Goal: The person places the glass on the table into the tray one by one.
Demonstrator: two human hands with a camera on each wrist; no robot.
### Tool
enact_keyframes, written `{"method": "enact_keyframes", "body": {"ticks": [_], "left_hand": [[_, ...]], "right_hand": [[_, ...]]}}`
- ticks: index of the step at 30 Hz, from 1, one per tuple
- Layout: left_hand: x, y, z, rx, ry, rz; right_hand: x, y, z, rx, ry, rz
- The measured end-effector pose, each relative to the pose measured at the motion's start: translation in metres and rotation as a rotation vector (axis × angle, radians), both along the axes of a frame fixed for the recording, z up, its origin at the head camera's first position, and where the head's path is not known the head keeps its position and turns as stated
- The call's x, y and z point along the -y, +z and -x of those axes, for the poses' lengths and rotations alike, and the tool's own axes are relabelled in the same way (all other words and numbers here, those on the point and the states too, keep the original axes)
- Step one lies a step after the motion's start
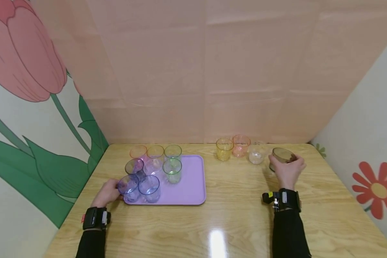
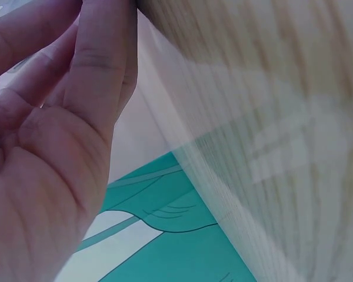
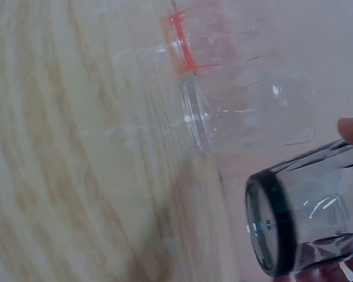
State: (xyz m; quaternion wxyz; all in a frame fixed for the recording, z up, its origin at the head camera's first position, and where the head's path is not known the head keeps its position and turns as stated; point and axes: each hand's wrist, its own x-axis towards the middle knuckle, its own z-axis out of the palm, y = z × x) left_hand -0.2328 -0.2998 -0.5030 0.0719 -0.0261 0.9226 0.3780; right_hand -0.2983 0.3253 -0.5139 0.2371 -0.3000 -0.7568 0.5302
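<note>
My right hand grips a dark grey tinted glass at the right of the table. In the right wrist view this glass is raised off the wood with its thick dark base showing, beside a clear glass. My left hand is at the left edge of a purple tray, against a blue glass at the front left corner. In the left wrist view the left hand's fingers are bent, but their tips are out of frame. Whether they hold the glass or the tray is hidden.
Also on the tray stand a second blue glass, a dark purple glass, a green glass and several others. Yellow, pink and clear glasses stand near the back wall, left of my right hand.
</note>
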Motion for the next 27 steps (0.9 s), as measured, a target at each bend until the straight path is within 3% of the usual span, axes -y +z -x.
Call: {"method": "enact_keyframes", "body": {"ticks": [4,11,19,27], "left_hand": [[0.000,0.001,0.000,0.009,0.009,-0.005],[-0.002,-0.001,0.002,0.028,0.015,-0.010],[-0.002,-0.001,0.001,0.031,0.025,-0.013],[-0.002,-0.001,0.002,0.023,0.022,-0.019]], "right_hand": [[0.004,0.007,0.000,-0.050,-0.003,0.026],[0.019,0.016,-0.002,-0.174,0.075,0.022],[0.032,0.018,-0.004,-0.183,0.140,-0.036],[0.053,0.024,-0.005,-0.241,0.262,0.011]]}}
